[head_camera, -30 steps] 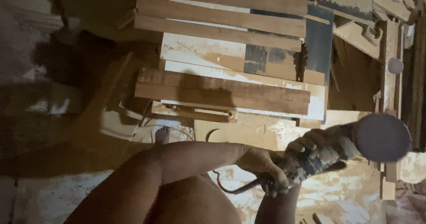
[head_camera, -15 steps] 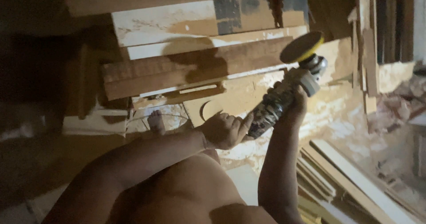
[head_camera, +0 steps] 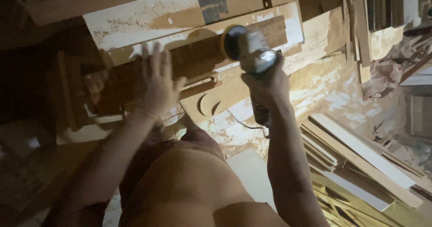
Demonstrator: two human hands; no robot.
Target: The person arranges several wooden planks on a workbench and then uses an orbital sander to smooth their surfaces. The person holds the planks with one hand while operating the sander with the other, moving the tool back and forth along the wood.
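Floor: dusty, pale; stacked wooden strips lie at right.
Right hand: gripping a sander, its disc against a brown plank.
Left hand: open, fingers spread, over the plank.
Surface: worn painted workbench.

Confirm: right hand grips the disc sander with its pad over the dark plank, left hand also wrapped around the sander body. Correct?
Not quite. The head view shows the left hand off the tool, fingers spread, over the dark plank; contact is blurred. The rest holds: the right hand grips the disc sander, pad over that plank.
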